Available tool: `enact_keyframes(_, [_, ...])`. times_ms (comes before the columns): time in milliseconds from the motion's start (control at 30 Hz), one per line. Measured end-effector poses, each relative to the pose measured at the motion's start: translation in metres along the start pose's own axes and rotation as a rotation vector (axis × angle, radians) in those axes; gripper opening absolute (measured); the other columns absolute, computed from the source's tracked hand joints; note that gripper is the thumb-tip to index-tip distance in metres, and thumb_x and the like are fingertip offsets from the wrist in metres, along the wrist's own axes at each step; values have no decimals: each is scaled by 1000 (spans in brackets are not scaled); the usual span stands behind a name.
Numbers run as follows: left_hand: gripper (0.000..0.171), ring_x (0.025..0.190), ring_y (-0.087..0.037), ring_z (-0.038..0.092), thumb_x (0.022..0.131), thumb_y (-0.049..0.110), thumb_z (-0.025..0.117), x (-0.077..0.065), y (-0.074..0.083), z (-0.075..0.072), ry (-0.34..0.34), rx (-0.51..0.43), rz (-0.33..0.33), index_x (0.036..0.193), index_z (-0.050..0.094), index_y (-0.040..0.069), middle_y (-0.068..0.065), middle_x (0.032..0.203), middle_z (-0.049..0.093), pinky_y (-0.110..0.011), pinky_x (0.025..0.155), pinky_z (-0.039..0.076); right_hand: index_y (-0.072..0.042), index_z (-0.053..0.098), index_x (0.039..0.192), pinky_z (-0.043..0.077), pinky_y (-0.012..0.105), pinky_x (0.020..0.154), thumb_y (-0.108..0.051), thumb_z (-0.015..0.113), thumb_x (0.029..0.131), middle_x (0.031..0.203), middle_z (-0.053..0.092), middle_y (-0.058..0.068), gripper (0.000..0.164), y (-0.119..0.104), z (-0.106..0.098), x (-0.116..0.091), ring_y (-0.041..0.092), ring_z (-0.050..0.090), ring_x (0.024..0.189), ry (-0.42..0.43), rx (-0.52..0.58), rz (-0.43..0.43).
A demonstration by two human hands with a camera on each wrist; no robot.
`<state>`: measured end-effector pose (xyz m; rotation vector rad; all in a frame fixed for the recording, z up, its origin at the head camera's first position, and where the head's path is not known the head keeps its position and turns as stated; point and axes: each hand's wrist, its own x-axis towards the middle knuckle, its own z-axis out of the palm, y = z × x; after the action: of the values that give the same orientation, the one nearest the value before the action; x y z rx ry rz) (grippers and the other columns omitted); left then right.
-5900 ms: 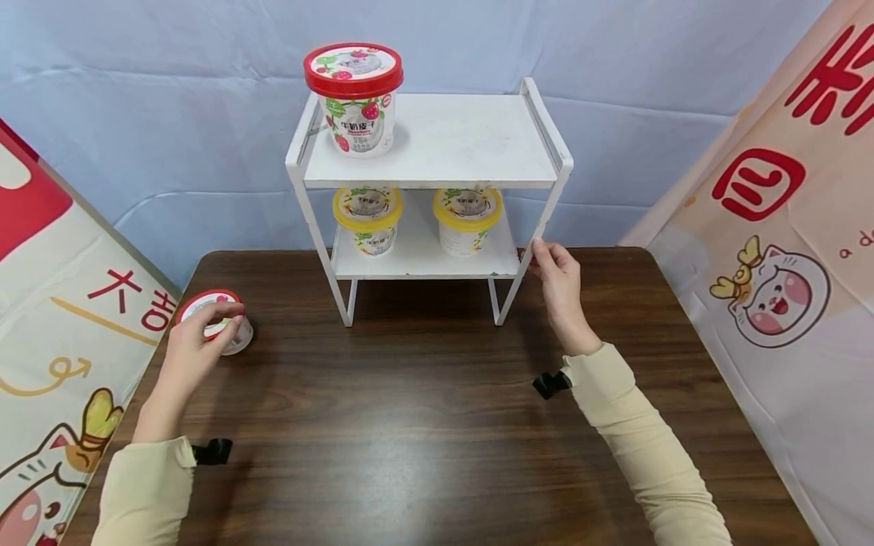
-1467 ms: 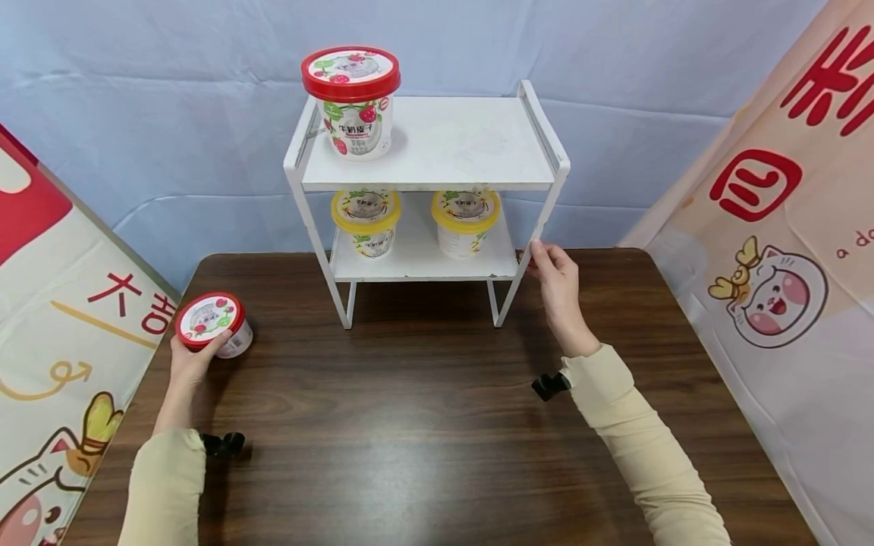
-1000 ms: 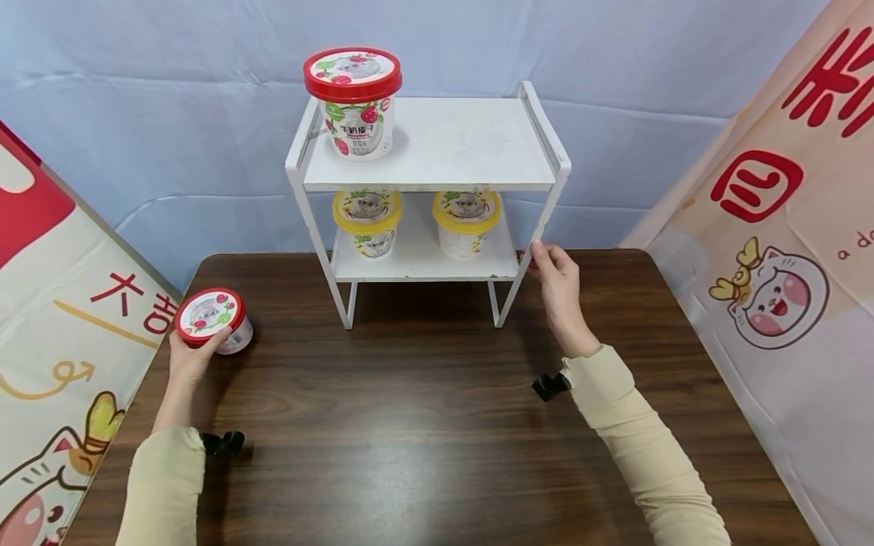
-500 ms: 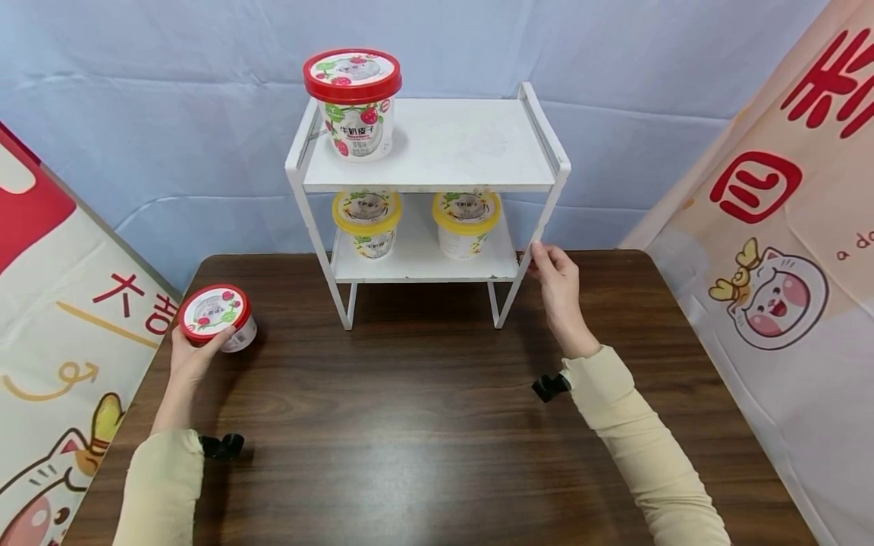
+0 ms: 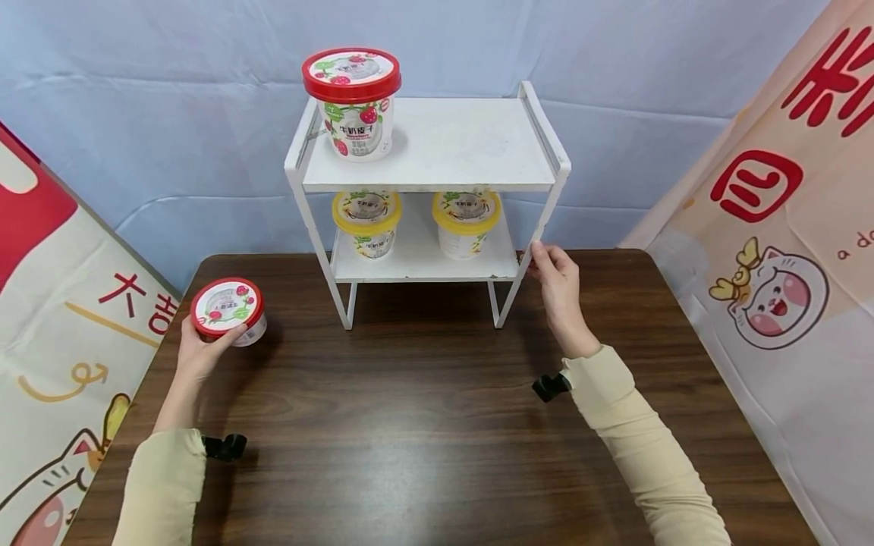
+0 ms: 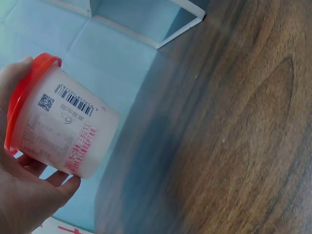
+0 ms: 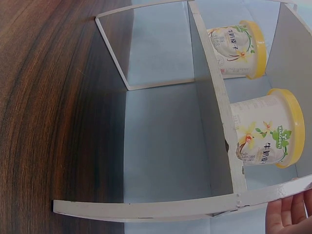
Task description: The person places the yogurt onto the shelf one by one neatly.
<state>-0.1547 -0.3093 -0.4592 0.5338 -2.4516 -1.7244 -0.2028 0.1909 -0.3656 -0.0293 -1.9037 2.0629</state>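
My left hand (image 5: 198, 356) grips a white paper tub with a red strawberry-print lid (image 5: 227, 305), thumb and fingers around its near side. In the left wrist view the tub (image 6: 73, 126) is tilted, its barcode side showing, and its shadow lies on the tabletop. My right hand (image 5: 561, 299) pinches the right post of a white two-tier shelf (image 5: 471, 140); in the right wrist view its fingertips (image 7: 282, 212) touch the frame. Another red-lidded tub (image 5: 355, 125) stands on the upper tier, at the left. Two yellow-lidded tubs stand on the lower tier, the left one (image 5: 372, 243) and the right one (image 5: 464, 239).
The shelf stands on its legs at the back of a dark wooden table (image 5: 382, 425). A pale blue cloth (image 5: 205, 91) hangs behind it. Printed banners flank both sides, the left banner (image 5: 61, 341) close by my left arm.
My left hand reached the red-lidded tub, took hold of it, and has shifted it slightly right and away from me. My right hand has kept its hold on the shelf post.
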Motion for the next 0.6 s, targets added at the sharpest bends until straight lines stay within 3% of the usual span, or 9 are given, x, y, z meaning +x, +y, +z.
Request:
enact_keyframes(300, [85,126,-23,25,83,24,66,-6,10,5,-25,-15,41,142,8,5,-17,138,21,-37,106,24,-5,61,83,47,25,75,-20,52,93,80,61,-4,21,-1,1,0,11,56,75,4,2,-3])
enact_keyframes(467, [85,125,-25,26,83,24,66,-9,14,6,-42,29,78,142,9,4,-17,137,23,-37,104,27,-3,60,83,47,23,74,-19,52,94,79,61,-6,21,-1,1,0,11,56,74,3,-2,-9])
enact_keyframes(600, [84,123,-24,28,83,24,66,-11,17,7,-58,68,114,142,9,4,-17,136,23,-30,99,32,-3,60,84,47,24,75,-20,52,94,78,61,-6,21,-1,0,0,12,55,75,-3,1,-7])
